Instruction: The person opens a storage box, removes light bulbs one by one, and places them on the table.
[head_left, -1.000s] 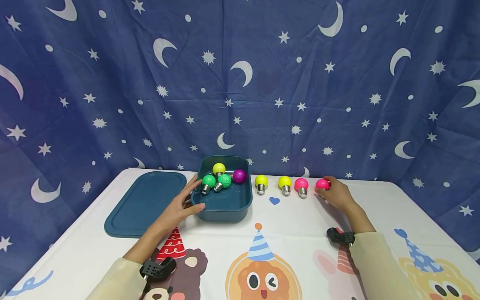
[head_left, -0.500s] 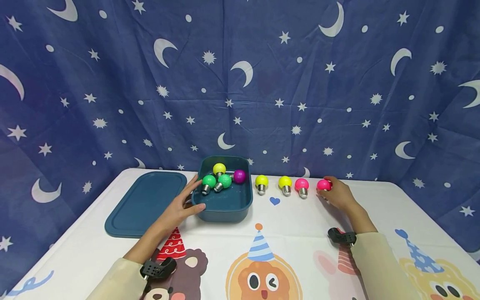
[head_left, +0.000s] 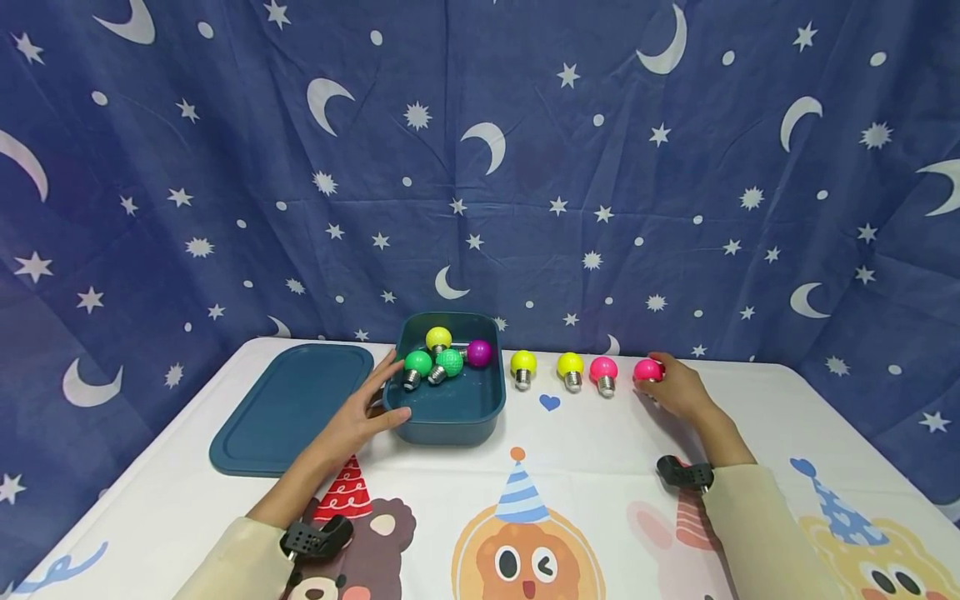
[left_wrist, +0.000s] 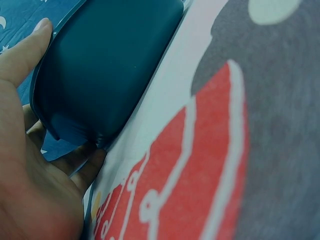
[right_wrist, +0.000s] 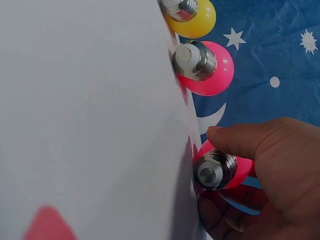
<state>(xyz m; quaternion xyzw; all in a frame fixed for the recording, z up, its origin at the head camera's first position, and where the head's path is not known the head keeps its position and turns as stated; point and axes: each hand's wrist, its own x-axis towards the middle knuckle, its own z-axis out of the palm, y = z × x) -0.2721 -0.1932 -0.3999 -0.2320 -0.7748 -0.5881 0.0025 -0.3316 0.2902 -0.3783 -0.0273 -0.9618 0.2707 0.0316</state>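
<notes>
In the head view, a dark teal plastic container (head_left: 450, 429) holds several light bulbs: green bulbs (head_left: 417, 363), a yellow bulb (head_left: 438, 337) and a purple bulb (head_left: 478, 352). My left hand (head_left: 365, 414) rests against its left side with fingers spread, the thumb at the rim; the left wrist view shows the other fingers by the end wall. At the right end of a row of bulbs, my right hand (head_left: 678, 389) holds a pink bulb (head_left: 647, 370) between thumb and fingers. Its metal screw base (right_wrist: 212, 171) faces the camera in the right wrist view.
Between container and right hand lie two yellow bulbs (head_left: 522, 364) and another pink bulb (head_left: 603, 369). A flat teal lid (head_left: 288, 412) lies left of the container. The white printed tablecloth (head_left: 600, 450) ends at a blue star-and-moon curtain (head_left: 525, 167) behind.
</notes>
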